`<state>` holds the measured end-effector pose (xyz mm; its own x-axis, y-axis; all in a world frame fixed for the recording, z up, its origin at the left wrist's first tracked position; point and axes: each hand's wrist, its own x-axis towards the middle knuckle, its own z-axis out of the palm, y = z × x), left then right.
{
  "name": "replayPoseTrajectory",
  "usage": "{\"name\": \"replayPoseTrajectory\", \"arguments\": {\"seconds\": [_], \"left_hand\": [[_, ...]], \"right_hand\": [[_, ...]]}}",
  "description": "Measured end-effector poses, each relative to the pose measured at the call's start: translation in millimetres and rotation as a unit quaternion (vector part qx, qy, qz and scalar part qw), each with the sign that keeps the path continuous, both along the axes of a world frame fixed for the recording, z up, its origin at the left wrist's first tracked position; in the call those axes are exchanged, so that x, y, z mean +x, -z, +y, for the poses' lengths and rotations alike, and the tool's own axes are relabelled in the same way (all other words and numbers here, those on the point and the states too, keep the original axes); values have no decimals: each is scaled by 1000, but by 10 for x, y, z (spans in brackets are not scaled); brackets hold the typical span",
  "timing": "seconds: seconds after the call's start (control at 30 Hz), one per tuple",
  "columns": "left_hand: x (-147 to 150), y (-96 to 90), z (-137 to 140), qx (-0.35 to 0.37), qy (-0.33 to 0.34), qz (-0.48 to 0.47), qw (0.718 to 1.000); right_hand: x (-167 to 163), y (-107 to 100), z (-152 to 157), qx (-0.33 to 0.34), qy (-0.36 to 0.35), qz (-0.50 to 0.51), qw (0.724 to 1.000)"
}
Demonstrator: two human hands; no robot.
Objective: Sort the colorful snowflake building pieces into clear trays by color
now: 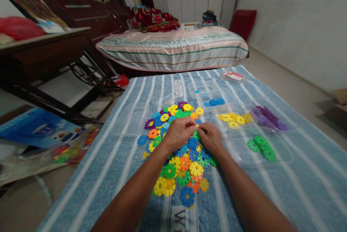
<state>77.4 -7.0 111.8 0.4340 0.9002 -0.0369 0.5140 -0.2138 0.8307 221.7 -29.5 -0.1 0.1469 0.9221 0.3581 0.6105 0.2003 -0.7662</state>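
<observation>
My left hand (177, 133) and my right hand (212, 138) meet over a heap of flower-shaped plastic discs (184, 163) in blue, green, yellow, orange and purple. Thumb and forefinger are pinched on each side, the fingertips nearly touching. Whatever sits between them is mostly hidden; only a small yellowish bit shows there. To the right, clear plastic boxes hold discs grouped by colour: blue discs (214, 102), yellow discs (236, 119), purple discs (267, 116) and green discs (262, 147).
A striped blue cloth (114, 174) covers the surface under the heap. Another clear container (127, 118) lies left of the pile. A red-and-white card (234, 76) rests near the far right edge. Beyond stands a bed (173, 49); at left, a dark wooden table (54, 42) and a blue package (40, 127).
</observation>
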Motion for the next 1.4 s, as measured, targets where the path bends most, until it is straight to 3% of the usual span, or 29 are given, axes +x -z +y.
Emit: {"name": "replayPoseTrajectory", "arguments": {"seconds": [0.27,0.53,0.73,1.13,1.4], "left_hand": [[-372,114,-541,32,63,161,984],[-368,215,-886,74,125,261,954],[-284,286,-1025,84,120,326,934],[-179,335,-1190,86,82,352,928],[-300,438,-1197,113,80,253,957]], "right_hand": [[22,18,-13,5,-3,-2,1000],[30,34,-17,4,-1,-1,1000],[25,14,-26,3,-1,0,1000],[26,31,-23,9,-3,-1,1000],[29,19,-25,7,3,2,1000]]}}
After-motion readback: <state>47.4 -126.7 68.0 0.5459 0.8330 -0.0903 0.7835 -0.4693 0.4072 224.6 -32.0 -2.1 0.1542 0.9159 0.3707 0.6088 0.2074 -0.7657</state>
